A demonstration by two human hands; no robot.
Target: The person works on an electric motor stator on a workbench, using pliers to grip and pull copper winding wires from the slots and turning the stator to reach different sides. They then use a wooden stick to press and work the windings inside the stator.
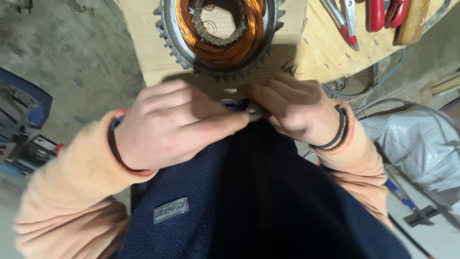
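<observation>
our left hand (167, 125) and right hand (292, 108) pinched a small dark piece (254, 112) together; a loose grip risked dropping it

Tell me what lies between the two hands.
In the head view, a small dark grey object sits between the left hand and right hand, pinched by both.

View: single head-worn camera, looking steeply down the wearer's own chest. Range: close; left hand (167, 124) and right hand (292, 108) fill mid-frame, just below the wooden bench (316, 57) edge. Frame top: bench surface, cut off. Frame sides: concrete floor (81, 52) far beneath. Overlapping views: none.
</observation>
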